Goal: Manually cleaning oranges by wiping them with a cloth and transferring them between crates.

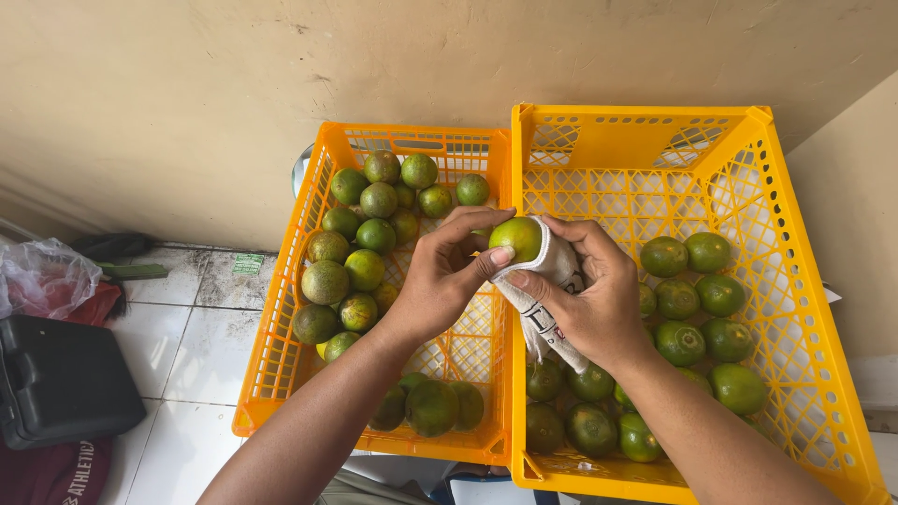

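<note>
Two hands meet over the middle, right where two yellow crates touch. The left hand (pixel 440 281) holds a round green-yellow fruit (pixel 516 238). Its fingers curl around the far side of the fruit and its thumb presses on the near side, so its grip is closed on the fruit. The right hand (pixel 589 295) holds a white cloth (pixel 552 290). The cloth is wrapped around the right side and the bottom of the fruit, and a bit of it hangs down under the hand. The right grip is closed on the cloth, and its thumb almost touches the left thumb. The fruit sits between both hands, up at the fingertips, above the crate walls.

The left crate (pixel 281 318) has many green fruits in it, piled at the back and a few at the front. The right crate (pixel 795 281) is taller and holds more green fruits along its right side and near the front. Both crates sit on a white tiled floor (pixel 187 337) by a tan wall (pixel 187 93). On the left of the floor lie a black case (pixel 61 379) and a clear plastic bag (pixel 42 276).
</note>
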